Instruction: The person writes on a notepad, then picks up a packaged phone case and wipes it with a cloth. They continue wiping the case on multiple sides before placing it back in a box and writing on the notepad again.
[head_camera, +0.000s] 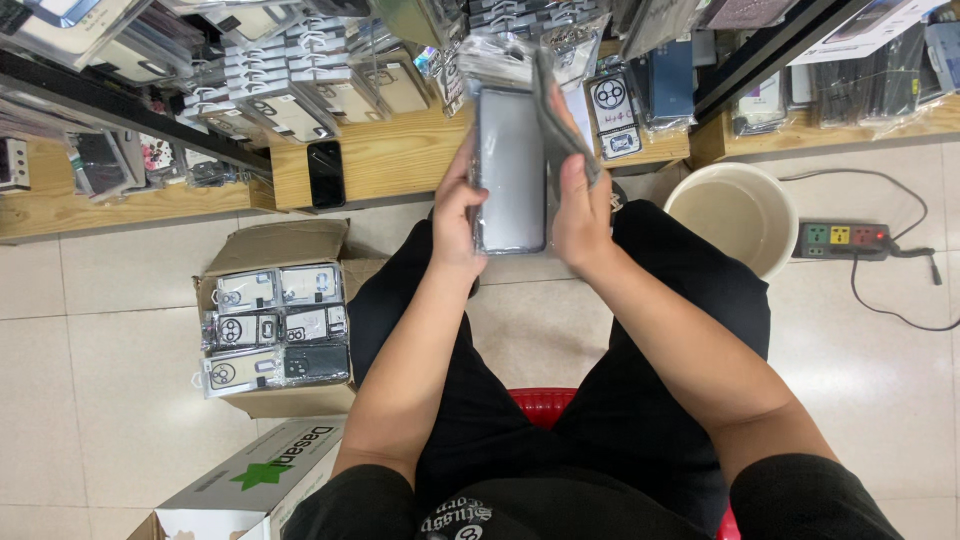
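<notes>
A grey phone case (510, 170) stands upright between my hands, above my lap. My left hand (455, 215) grips its left edge. My right hand (578, 205) holds its right edge together with a clear plastic sleeve (565, 110) that folds back over my fingers. The top of the sleeve (500, 60) still covers the case's upper end. I sit on a red stool (540, 405), in black shorts.
A cardboard box (275, 240) of packaged phone cases sits on the floor at my left, with a white box (250, 480) nearer me. Wooden shelves (390, 155) ahead carry several packaged cases. A beige bucket (740, 210) and a power strip (840, 240) lie at the right.
</notes>
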